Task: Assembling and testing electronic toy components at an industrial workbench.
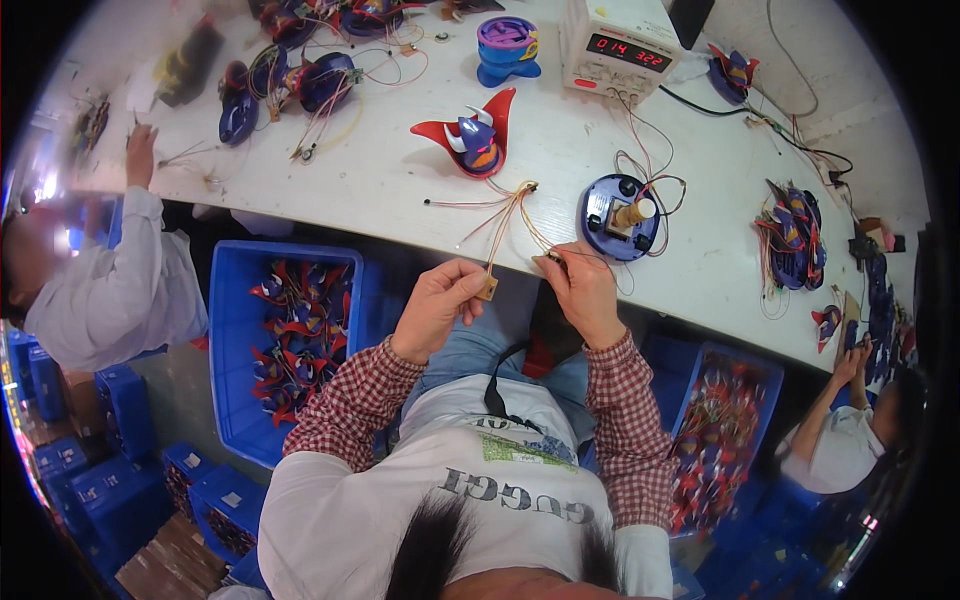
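Observation:
At the table's front edge, my left hand [440,305] pinches a small tan circuit board [488,288] between thumb and fingers. Several thin wires [515,205] run up from it onto the table. My right hand [583,290] is closed at the fingertips on a small dark part at the end of the wires; its kind is too small to make out. Beyond the wires lies a toy figure head [481,145] in purple, with white horns and a red collar. Just past my right hand sits a round purple base [620,215] with a pale cylinder standing on it.
A white power supply [615,45] with a lit red display and a purple-and-blue tub [506,52] stand at the back. Wired toy parts [325,82] lie far left. Blue bins [225,340] of toy heads flank my legs. Other people [120,270] work at both sides.

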`<state>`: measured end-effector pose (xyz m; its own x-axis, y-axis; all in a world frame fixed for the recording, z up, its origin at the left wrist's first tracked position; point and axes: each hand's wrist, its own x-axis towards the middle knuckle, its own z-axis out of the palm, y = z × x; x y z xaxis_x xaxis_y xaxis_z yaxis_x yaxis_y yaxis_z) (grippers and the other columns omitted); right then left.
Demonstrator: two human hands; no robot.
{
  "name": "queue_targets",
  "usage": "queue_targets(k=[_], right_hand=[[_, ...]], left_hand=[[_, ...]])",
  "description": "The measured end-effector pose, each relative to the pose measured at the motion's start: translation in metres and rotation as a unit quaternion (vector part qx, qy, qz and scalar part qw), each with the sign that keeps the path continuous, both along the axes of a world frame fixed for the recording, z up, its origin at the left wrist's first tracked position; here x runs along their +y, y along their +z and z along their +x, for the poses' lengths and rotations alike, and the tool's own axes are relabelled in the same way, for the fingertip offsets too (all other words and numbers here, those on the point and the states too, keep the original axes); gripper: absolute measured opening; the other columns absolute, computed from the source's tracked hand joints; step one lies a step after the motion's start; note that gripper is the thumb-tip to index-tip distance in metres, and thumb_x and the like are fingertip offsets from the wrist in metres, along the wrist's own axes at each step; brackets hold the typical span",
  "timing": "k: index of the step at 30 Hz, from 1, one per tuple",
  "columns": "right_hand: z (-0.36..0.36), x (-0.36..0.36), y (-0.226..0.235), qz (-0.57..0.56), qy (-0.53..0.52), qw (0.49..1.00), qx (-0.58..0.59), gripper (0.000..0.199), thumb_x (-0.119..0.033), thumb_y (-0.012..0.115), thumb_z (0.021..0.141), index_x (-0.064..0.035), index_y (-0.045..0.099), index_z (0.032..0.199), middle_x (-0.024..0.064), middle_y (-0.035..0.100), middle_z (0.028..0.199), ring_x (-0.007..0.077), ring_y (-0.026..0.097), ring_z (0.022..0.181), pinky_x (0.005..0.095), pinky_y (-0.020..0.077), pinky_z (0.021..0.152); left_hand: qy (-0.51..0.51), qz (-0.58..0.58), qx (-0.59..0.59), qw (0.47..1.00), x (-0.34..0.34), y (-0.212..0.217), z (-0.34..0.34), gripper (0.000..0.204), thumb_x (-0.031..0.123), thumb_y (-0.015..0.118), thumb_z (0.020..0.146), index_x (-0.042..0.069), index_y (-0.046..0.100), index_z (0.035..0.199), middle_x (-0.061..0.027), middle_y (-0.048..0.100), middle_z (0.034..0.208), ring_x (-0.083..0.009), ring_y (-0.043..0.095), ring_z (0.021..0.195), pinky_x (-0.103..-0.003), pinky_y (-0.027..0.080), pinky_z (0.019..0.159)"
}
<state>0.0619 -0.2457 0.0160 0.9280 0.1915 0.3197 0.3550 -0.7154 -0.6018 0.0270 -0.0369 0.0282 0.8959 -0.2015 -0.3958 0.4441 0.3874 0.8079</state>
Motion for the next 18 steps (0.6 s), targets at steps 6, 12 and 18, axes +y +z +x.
queue_targets(k=[6,12,18], right_hand=[[0.001,-0.002,-0.005,0.004,-0.013,1.0,0.004,0.017,-0.018,0.068,0.081,-0.0011,0.065,0.085,0.0062,0.066,0.087,0.0234,0.061,0.068,0.0311,0.0474,0.06],[0.003,0.0,0.001,0.009,-0.04,0.998,0.049,0.028,-0.017,0.068,0.081,-0.0005,0.062,0.102,0.0085,0.065,0.094,0.0229,0.061,0.071,0.032,0.0478,0.061],[-0.006,-0.001,0.003,0.036,-0.056,0.997,0.028,0.043,-0.013,0.069,0.08,0.0011,0.054,0.117,0.0123,0.062,0.098,0.0242,0.061,0.073,0.0333,0.0487,0.064]], left_hand=[[0.015,-0.005,0.009,1.0,-0.004,0.003,0.002,0.011,0.01,0.058,0.091,0.001,0.058,0.098,-0.0036,0.06,0.074,-0.0057,0.052,0.053,-0.015,0.04,0.045],[0.034,-0.002,-0.012,0.999,-0.01,0.005,0.004,0.013,0.008,0.058,0.091,0.001,0.057,0.102,-0.0035,0.058,0.075,-0.0057,0.052,0.054,-0.015,0.04,0.045],[0.031,-0.003,-0.069,0.997,-0.017,0.008,0.005,0.014,0.007,0.058,0.091,0.0,0.057,0.103,-0.0031,0.057,0.075,-0.0059,0.053,0.056,-0.015,0.04,0.047]])
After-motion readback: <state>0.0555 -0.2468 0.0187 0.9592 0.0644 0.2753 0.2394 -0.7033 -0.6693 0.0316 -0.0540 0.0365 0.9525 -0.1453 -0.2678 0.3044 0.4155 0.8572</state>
